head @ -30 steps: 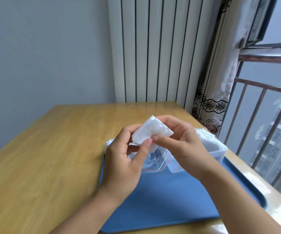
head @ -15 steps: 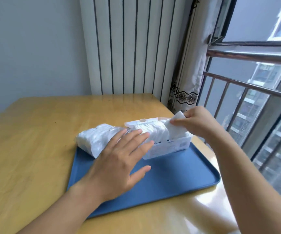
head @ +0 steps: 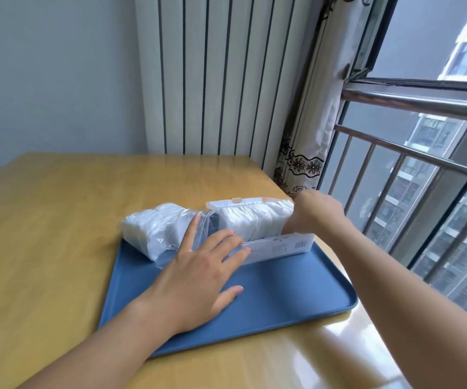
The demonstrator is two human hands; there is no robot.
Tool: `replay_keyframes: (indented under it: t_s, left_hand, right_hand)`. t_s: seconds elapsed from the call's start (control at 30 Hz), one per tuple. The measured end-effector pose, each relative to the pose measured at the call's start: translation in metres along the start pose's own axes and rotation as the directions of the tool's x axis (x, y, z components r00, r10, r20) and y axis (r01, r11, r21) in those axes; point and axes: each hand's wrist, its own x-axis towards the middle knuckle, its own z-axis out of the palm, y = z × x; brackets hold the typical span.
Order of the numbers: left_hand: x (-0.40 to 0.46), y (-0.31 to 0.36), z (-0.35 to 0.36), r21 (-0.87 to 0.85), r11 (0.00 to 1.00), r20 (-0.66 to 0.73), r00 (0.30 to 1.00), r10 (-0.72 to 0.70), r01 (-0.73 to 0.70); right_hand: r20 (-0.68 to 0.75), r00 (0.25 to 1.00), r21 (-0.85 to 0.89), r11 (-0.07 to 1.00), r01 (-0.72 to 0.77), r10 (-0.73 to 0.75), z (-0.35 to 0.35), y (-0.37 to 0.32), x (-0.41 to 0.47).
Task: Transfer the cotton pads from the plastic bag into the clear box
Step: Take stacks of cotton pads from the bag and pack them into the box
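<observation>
The plastic bag (head: 156,228), still holding a block of white cotton pads, lies on the tray's far left corner. To its right stands the clear box (head: 283,247), lid open at the back, with a row of cotton pads (head: 254,220) standing on edge inside. My left hand (head: 198,276) lies flat with straight, spread fingers, its tips touching the bag's open end and the box's front left. My right hand (head: 315,214) reaches down into the right end of the box. Its fingers are hidden inside, so any pad it holds cannot be seen.
Bag and box sit on a blue tray (head: 283,299) on a wooden table (head: 58,220). A striped radiator (head: 212,80) and a curtain (head: 311,136) stand behind the table. A window with metal bars (head: 409,155) runs along the right.
A second ago both hands held one pad above the bag. My right hand carried it to the box's right end and has now sunk into the box; my left hand dropped flat by the bag.
</observation>
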Motion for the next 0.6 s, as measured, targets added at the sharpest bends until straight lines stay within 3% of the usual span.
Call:
replay_keyframes:
  t_s: [0.1, 0.23, 0.6]
  left_hand:
    - [0.000, 0.000, 0.001, -0.001, 1.000, -0.019, 1.000, -0.001, 0.001]
    - [0.001, 0.000, 0.000, -0.018, 1.000, -0.046, 0.999, 0.004, -0.004]
    - [-0.001, -0.002, 0.002, -0.086, 0.996, -0.016, 1.000, -0.003, 0.002]
  right_hand:
    - [0.039, 0.998, 0.110, 0.993, -0.046, 0.041, 0.013, 0.007, 0.007]
    - [0.253, 0.962, 0.393, 0.897, -0.201, 0.104, 0.024, 0.006, 0.019]
    - [0.275, 0.961, 0.323, 0.938, -0.127, 0.035, 0.026, 0.005, 0.032]
